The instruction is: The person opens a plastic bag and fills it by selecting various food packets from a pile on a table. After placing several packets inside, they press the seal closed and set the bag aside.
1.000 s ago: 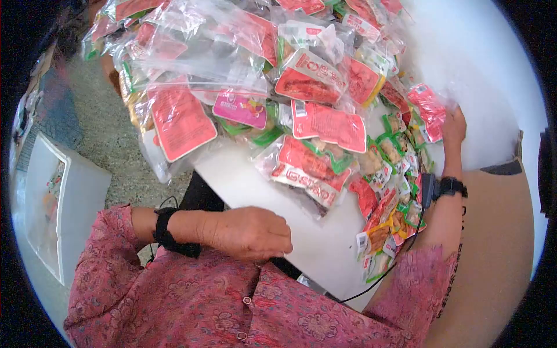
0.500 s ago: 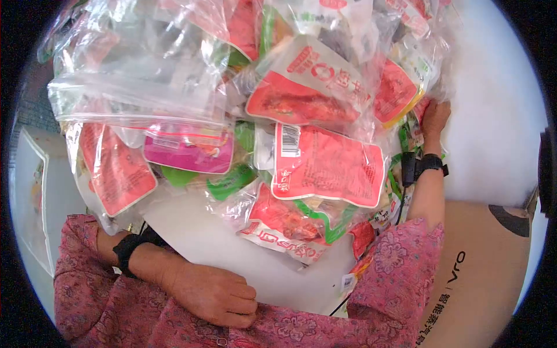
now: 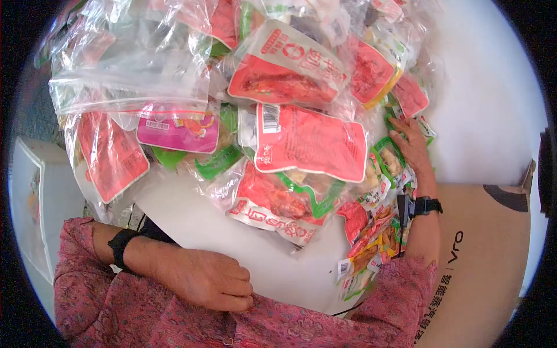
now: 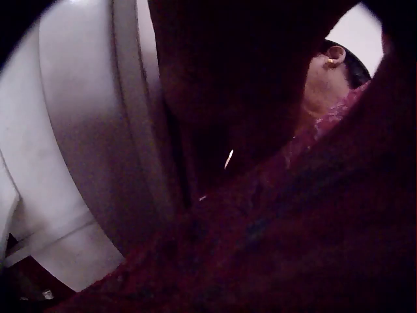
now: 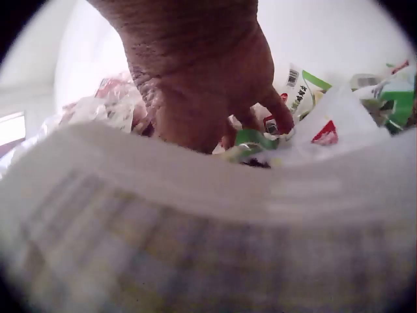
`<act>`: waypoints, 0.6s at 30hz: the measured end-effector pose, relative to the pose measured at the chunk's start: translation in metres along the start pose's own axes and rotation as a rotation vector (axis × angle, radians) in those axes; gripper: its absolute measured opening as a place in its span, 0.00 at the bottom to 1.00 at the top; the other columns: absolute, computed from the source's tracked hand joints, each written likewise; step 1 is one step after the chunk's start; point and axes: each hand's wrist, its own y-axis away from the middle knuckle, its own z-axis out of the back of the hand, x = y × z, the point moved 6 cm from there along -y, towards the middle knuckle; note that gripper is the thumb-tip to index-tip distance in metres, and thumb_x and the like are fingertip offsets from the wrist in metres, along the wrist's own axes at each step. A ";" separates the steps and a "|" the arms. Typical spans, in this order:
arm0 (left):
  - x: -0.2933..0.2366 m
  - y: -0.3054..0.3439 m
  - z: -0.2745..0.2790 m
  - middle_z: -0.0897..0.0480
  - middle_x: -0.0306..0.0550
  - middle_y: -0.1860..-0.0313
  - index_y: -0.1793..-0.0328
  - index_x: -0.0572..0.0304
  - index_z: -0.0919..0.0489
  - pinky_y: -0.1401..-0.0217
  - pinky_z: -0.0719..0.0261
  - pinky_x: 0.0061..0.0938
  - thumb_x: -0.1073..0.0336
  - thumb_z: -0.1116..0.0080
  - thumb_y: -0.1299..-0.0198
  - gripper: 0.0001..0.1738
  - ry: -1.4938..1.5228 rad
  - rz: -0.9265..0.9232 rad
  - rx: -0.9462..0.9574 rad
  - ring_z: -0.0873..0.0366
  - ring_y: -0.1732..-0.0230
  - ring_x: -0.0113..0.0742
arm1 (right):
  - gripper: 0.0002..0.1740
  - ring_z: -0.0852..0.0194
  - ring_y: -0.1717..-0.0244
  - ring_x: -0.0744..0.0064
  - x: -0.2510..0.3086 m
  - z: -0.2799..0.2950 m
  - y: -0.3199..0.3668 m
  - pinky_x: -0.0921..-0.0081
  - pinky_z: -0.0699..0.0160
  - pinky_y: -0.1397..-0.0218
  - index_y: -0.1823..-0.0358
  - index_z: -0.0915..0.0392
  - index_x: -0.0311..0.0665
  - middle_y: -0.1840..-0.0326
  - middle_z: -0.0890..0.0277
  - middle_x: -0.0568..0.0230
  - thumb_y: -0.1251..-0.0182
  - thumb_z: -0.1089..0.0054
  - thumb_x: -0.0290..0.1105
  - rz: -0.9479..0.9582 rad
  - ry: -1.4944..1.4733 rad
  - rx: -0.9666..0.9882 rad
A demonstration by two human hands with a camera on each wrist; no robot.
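The right hand (image 3: 411, 146) lies directly on the small snack packets (image 3: 387, 155), at about 2 o'clock from the person. It is far nearer to them than the left hand (image 3: 212, 279), which sits well apart at 7 o'clock. The left hand is loosely curled, holds nothing and rests against the patterned shirt (image 3: 104, 313) at the near edge of the white desk (image 3: 191, 217). The packets form a ragged strip along the desk's right edge, its long axis running from 12 to 6 o'clock, just beside a cardboard box (image 3: 487, 249). In the wrist view the fingers (image 5: 280, 120) bend down among the green-and-white wrappers, but whether they pinch one cannot be told. The packets are slick, crinkly film, flat and rectangular. To the hand's 9 o'clock lies a larger glossy red pouch (image 3: 313, 142), with limp, creased clear zip bags (image 3: 130, 78) beyond it at 10 o'clock.
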 end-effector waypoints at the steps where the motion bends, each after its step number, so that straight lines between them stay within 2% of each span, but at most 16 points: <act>1: 0.001 0.000 0.000 0.35 0.41 0.73 0.66 0.62 0.33 0.72 0.33 0.25 0.65 0.52 0.55 0.10 0.010 0.009 0.004 0.33 0.70 0.34 | 0.15 0.33 0.57 0.63 0.004 -0.002 0.000 0.71 0.34 0.54 0.56 0.26 0.38 0.59 0.33 0.57 0.45 0.45 0.32 -0.006 0.064 0.022; 2: 0.001 -0.001 0.000 0.35 0.42 0.72 0.66 0.62 0.33 0.71 0.33 0.26 0.66 0.52 0.55 0.10 0.016 0.019 0.007 0.33 0.69 0.35 | 0.17 0.34 0.58 0.58 0.006 -0.003 0.001 0.69 0.35 0.53 0.52 0.27 0.40 0.60 0.34 0.55 0.46 0.45 0.32 -0.009 0.129 0.041; 3: 0.001 -0.001 0.000 0.35 0.42 0.72 0.66 0.62 0.33 0.71 0.33 0.26 0.66 0.52 0.55 0.10 0.011 0.016 0.012 0.33 0.69 0.35 | 0.17 0.34 0.58 0.58 0.007 -0.002 0.002 0.69 0.35 0.53 0.52 0.27 0.40 0.60 0.34 0.55 0.46 0.45 0.32 -0.011 0.131 0.035; 5: 0.002 -0.001 0.002 0.35 0.42 0.72 0.66 0.63 0.33 0.70 0.32 0.26 0.66 0.52 0.54 0.10 0.049 0.051 -0.015 0.32 0.69 0.35 | 0.20 0.37 0.50 0.52 -0.013 -0.010 0.006 0.67 0.37 0.45 0.49 0.28 0.45 0.52 0.38 0.49 0.46 0.46 0.34 -0.329 0.225 0.205; 9: 0.000 -0.003 0.006 0.35 0.42 0.73 0.67 0.62 0.33 0.69 0.32 0.26 0.66 0.52 0.53 0.09 0.030 0.059 -0.014 0.32 0.69 0.36 | 0.19 0.39 0.47 0.52 -0.032 -0.013 0.026 0.66 0.38 0.44 0.50 0.27 0.46 0.52 0.37 0.49 0.46 0.45 0.35 -0.185 0.202 0.239; 11: 0.001 -0.004 0.004 0.35 0.42 0.73 0.66 0.62 0.33 0.69 0.32 0.26 0.67 0.51 0.54 0.09 0.015 0.079 0.003 0.32 0.69 0.35 | 0.19 0.39 0.48 0.53 -0.041 -0.015 0.038 0.66 0.38 0.43 0.51 0.26 0.45 0.51 0.37 0.50 0.47 0.44 0.34 -0.069 0.032 0.161; 12: 0.000 -0.004 0.005 0.35 0.42 0.73 0.66 0.62 0.33 0.69 0.32 0.26 0.67 0.51 0.54 0.09 0.019 0.071 0.008 0.32 0.69 0.35 | 0.16 0.35 0.49 0.53 -0.042 -0.010 0.042 0.64 0.35 0.46 0.57 0.24 0.40 0.53 0.34 0.49 0.46 0.47 0.38 -0.084 0.070 0.158; 13: -0.001 -0.005 0.008 0.35 0.42 0.72 0.66 0.62 0.33 0.69 0.31 0.26 0.67 0.51 0.54 0.10 0.012 0.074 -0.016 0.31 0.69 0.35 | 0.16 0.35 0.49 0.53 -0.047 -0.011 0.043 0.64 0.35 0.46 0.57 0.24 0.40 0.53 0.34 0.49 0.46 0.47 0.38 -0.094 0.071 0.156; 15: 0.000 -0.007 0.010 0.34 0.42 0.72 0.65 0.63 0.32 0.70 0.31 0.26 0.67 0.51 0.54 0.10 0.006 0.070 -0.029 0.31 0.69 0.35 | 0.12 0.33 0.52 0.54 -0.072 -0.018 0.045 0.67 0.34 0.47 0.66 0.22 0.39 0.61 0.28 0.50 0.43 0.53 0.36 -0.395 0.427 0.343; 16: 0.000 -0.007 0.010 0.34 0.42 0.72 0.65 0.63 0.32 0.70 0.31 0.26 0.68 0.51 0.54 0.10 0.013 0.068 -0.035 0.31 0.69 0.35 | 0.12 0.33 0.52 0.54 -0.071 -0.019 0.042 0.67 0.34 0.47 0.66 0.22 0.39 0.61 0.28 0.50 0.43 0.53 0.36 -0.400 0.426 0.340; 18: 0.000 -0.006 0.012 0.34 0.42 0.72 0.65 0.63 0.32 0.70 0.31 0.26 0.68 0.51 0.54 0.10 0.016 0.066 -0.041 0.31 0.68 0.35 | 0.17 0.28 0.62 0.51 -0.076 -0.019 0.039 0.60 0.29 0.56 0.72 0.22 0.39 0.69 0.25 0.49 0.42 0.56 0.42 -0.581 0.554 0.307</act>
